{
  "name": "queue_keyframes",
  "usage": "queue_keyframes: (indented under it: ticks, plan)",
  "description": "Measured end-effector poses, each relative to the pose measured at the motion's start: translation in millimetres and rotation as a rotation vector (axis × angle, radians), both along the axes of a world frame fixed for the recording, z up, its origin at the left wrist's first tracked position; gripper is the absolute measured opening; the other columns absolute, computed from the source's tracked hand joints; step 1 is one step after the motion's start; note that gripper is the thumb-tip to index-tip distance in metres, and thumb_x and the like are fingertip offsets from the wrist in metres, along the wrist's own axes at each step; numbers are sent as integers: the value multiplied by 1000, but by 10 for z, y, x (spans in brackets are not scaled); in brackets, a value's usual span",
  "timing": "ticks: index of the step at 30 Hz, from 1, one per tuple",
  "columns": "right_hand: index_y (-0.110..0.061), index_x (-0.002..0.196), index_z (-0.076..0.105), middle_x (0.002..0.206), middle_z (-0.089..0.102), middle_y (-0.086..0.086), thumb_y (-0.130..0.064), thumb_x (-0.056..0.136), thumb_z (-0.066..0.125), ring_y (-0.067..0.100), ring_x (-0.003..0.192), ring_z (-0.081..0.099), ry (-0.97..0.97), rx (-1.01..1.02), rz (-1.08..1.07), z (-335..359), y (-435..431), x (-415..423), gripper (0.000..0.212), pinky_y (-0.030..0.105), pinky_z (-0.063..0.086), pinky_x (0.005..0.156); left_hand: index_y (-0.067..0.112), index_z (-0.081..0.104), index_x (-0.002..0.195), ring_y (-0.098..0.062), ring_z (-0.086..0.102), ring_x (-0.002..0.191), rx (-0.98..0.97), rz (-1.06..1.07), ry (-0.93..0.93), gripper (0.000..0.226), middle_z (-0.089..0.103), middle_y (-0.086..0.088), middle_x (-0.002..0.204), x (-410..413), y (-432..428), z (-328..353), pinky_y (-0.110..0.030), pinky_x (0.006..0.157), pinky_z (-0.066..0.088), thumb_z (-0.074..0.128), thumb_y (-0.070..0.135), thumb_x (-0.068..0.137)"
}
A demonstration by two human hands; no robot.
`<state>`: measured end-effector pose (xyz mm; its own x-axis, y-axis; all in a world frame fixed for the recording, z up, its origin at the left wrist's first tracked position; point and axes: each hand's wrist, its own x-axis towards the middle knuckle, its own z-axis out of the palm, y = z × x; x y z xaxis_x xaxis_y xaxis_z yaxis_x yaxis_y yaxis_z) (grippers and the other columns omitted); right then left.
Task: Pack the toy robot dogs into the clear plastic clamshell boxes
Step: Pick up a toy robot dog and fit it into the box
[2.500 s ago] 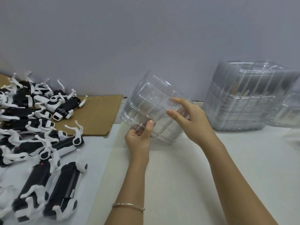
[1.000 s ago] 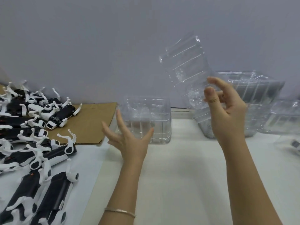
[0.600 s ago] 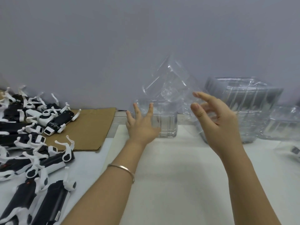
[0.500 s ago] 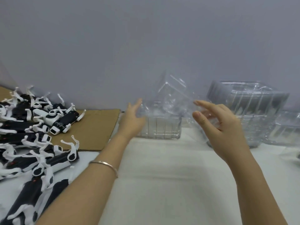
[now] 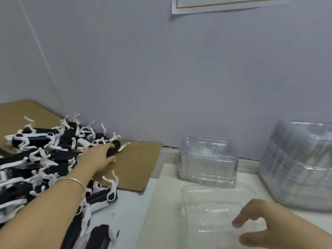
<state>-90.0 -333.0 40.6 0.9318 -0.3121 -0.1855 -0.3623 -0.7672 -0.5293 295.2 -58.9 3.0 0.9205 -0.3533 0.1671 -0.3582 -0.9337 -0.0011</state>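
Several black-and-white toy robot dogs [image 5: 45, 159] lie heaped on the left. My left hand [image 5: 97, 157] reaches into the heap and rests on one black dog [image 5: 115, 149] at its right edge, fingers fairly straight above the body and thumb below it. A clear clamshell box [image 5: 206, 164] lies open at centre right, its deep half at the back. Its shallow half [image 5: 212, 200] lies flat towards me. My right hand [image 5: 258, 225] hovers over that flat half with loosely curled fingers and holds nothing.
A tall stack of nested clear clamshells [image 5: 296, 168] stands at the right against the wall. Brown cardboard [image 5: 136, 166] lies under the dog heap. A white sheet [image 5: 161, 212] covers the table under the open box.
My left hand left the clamshell and swung left onto the dog heap. My right hand let the lid down flat and dropped lower. The camera turned left.
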Motion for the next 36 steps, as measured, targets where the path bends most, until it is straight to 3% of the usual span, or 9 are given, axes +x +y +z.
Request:
queue_keyframes:
  ticks: [3, 6, 13, 16, 19, 22, 26, 30, 36]
  plan:
    - [-65, 81, 62, 102, 52, -24, -49, 72, 77, 4, 114, 33, 31, -65, -51, -17, 35, -45, 24, 20, 29, 100, 19, 63, 114, -30, 60, 107, -218, 44, -59, 20, 67, -10, 117, 17, 21, -10, -38, 88, 48, 52, 22, 98]
    - [-54, 81, 66, 101, 58, -23, -52, 72, 76, 5, 108, 42, 98, -101, 2, -39, 54, -5, 15, 18, 29, 93, 11, 69, 111, -33, 60, 106, -269, 26, -126, 25, 69, -11, 114, -45, 24, 81, -39, 85, 48, 48, 10, 98]
    - [-61, 93, 60, 94, 61, -22, -70, 60, 69, 0, 97, 48, -22, -56, 30, -40, 6, -10, 36, 20, 44, 80, 6, 73, 102, -38, 63, 96, -535, -142, -239, 19, 72, -17, 100, -503, -332, 729, -44, 86, 51, 58, 11, 92]
    - [-57, 96, 61, 96, 60, -23, -59, 72, 66, -6, 95, 53, -389, -15, -45, -2, -30, 9, 25, 17, 40, 78, 20, 72, 84, -29, 67, 86, -866, -108, -56, 12, 73, -7, 89, -841, -614, 1036, -41, 82, 56, 63, 13, 86]
    - [-57, 114, 48, 110, 54, -23, -33, 81, 72, -7, 103, 51, -768, -76, -88, -9, 19, 62, 47, 12, 38, 84, 15, 71, 76, -17, 71, 68, -1204, -171, 201, 12, 70, -3, 71, -1289, -932, 1189, -29, 71, 59, 68, 5, 83]
    - [-51, 139, 31, 130, 41, -19, -26, 79, 75, -3, 121, 39, -910, -179, -75, -84, 103, 131, 79, 6, 29, 97, 3, 68, 79, -10, 67, 50, -1455, -276, 581, 11, 68, -3, 56, -1855, -1275, 1157, -21, 54, 56, 63, -2, 87]
    - [-44, 150, 15, 153, 21, -5, -23, 76, 81, 5, 137, 18, -1000, -211, -145, -202, 148, 228, 101, 19, 20, 107, 5, 67, 70, -10, 68, 53, -1712, -284, 992, 18, 69, -3, 58, -2487, -1512, 967, -21, 53, 55, 64, -3, 86]
    - [-26, 144, 31, 147, 34, 9, -14, 72, 75, 10, 137, 28, -1242, -374, -98, -187, 31, 208, 85, 31, 28, 111, 7, 76, 61, -15, 72, 64, -1816, -261, 1324, 27, 73, -9, 73, -2756, -1417, 664, -22, 57, 57, 65, 0, 85]
    - [-18, 132, 36, 141, 45, 4, -23, 77, 80, 23, 130, 47, -1412, -135, 139, -45, 59, 178, 70, 35, 41, 104, 10, 79, 74, -18, 72, 65, -1684, -451, 1460, 10, 74, -11, 81, -2790, -1240, 625, -25, 57, 57, 72, 11, 67]
